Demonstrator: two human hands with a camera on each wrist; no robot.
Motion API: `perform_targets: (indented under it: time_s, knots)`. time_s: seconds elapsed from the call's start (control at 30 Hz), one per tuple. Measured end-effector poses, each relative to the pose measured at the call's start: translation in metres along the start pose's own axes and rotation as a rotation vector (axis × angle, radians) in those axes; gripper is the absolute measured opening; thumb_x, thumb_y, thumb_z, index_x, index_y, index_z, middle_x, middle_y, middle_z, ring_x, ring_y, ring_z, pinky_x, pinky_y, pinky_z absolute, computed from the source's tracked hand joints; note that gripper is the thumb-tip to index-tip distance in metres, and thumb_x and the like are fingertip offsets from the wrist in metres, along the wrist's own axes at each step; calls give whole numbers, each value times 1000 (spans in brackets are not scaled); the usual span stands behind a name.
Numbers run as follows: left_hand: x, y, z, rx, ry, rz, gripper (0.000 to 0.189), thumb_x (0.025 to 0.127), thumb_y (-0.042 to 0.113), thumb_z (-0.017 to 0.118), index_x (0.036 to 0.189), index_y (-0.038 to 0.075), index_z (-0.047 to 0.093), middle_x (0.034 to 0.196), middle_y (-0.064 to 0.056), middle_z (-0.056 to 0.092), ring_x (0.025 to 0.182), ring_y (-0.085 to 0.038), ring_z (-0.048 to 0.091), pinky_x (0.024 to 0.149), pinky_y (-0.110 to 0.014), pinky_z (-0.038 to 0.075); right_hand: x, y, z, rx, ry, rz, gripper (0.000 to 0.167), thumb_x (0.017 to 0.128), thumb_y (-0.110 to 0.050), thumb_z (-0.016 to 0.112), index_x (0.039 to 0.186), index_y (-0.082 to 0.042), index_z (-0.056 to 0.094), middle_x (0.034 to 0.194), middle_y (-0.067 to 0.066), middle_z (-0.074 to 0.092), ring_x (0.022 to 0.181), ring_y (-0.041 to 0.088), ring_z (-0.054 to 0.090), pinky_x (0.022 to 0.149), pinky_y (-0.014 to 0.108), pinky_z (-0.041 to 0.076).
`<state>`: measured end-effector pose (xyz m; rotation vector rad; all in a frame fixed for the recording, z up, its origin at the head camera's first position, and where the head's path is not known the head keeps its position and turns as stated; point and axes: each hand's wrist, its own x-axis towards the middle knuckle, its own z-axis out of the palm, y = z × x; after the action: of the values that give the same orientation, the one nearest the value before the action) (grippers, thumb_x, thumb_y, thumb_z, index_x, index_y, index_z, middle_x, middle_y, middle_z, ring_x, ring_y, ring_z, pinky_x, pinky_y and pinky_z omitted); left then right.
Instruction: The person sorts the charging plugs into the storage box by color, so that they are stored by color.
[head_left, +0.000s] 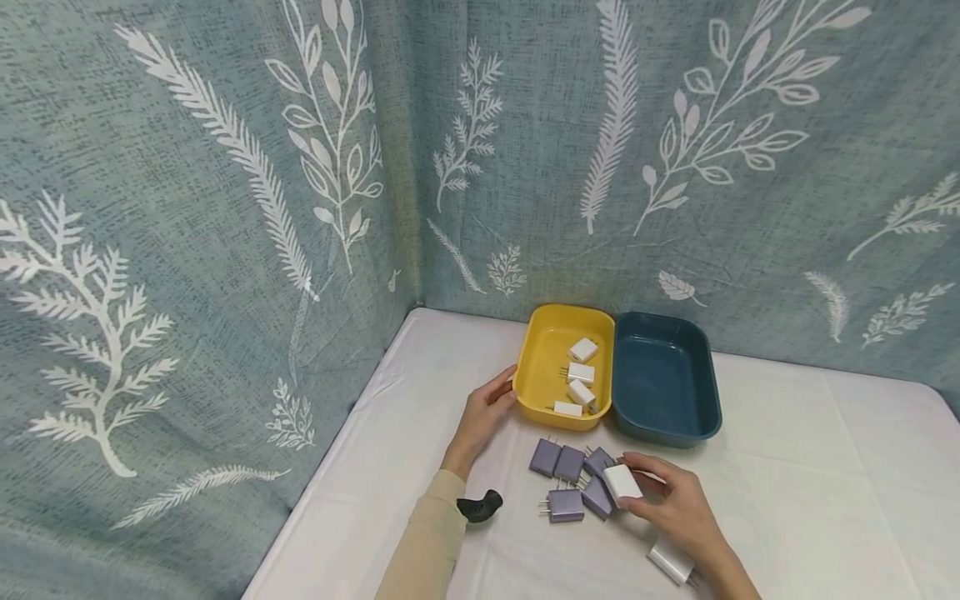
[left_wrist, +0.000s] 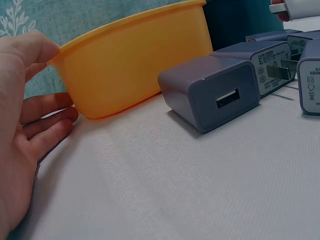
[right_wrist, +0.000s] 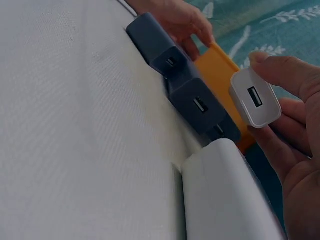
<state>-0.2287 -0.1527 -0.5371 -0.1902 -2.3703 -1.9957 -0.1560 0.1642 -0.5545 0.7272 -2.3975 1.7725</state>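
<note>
My right hand (head_left: 678, 504) pinches a white USB charger (head_left: 622, 485) between thumb and fingers, above the right edge of a group of purple-grey chargers (head_left: 566, 506). In the right wrist view, the USB port of the white charger (right_wrist: 256, 97) faces the camera. My left hand (head_left: 483, 417) touches the left side of the yellow container (head_left: 528, 367) with extended fingers. The left wrist view shows the thumb at the rim of the yellow container (left_wrist: 135, 60) and the other fingertips by its wall. Several white chargers (head_left: 581, 373) lie inside that container.
A dark blue container (head_left: 663, 375) stands against the yellow one's right side. Another white charger (head_left: 671, 560) lies on the white tablecloth (head_left: 810, 500) beneath my right wrist. A small black bird-shaped object (head_left: 480, 506) is beside my left sleeve. Patterned curtains (head_left: 525, 167) rise behind the table.
</note>
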Motion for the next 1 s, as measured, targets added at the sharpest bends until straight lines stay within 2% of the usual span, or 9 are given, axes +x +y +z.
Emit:
perform_targets:
  time_s: [0.23, 0.47, 0.67, 1.0]
  knots:
    - [1, 0, -1, -9, -15, -3, 48, 98, 16, 56, 145, 13, 48, 145, -16, 51, 130, -31, 53, 105, -38, 48, 3, -3, 1, -13, -7, 31, 55, 69, -7, 85, 118, 4, 64, 116, 22, 68, 108, -8, 60, 90, 25, 55]
    - [2, -2, -1, -20, -14, 1, 47, 98, 15, 57, 144, 13, 49, 144, -16, 52, 130, -31, 53, 104, -36, 49, 8, -6, 2, -17, -19, 69, 58, 70, -9, 85, 121, 7, 62, 119, 22, 67, 108, -7, 60, 89, 20, 55]
    - [1, 0, 0, -1, -14, 3, 48, 98, 15, 56, 145, 11, 47, 146, -15, 50, 130, -32, 53, 105, -38, 48, 13, -9, 6, -44, -13, 84, 57, 69, -8, 86, 120, 3, 64, 120, 20, 67, 108, -8, 59, 89, 21, 55]
    - [0, 0, -1, 4, -14, 2, 47, 98, 16, 56, 145, 13, 48, 146, -14, 51, 131, -30, 53, 107, -40, 46, 20, -11, 11, -45, 3, 37, 53, 71, -7, 84, 119, 3, 64, 119, 21, 67, 109, -7, 59, 89, 31, 56]
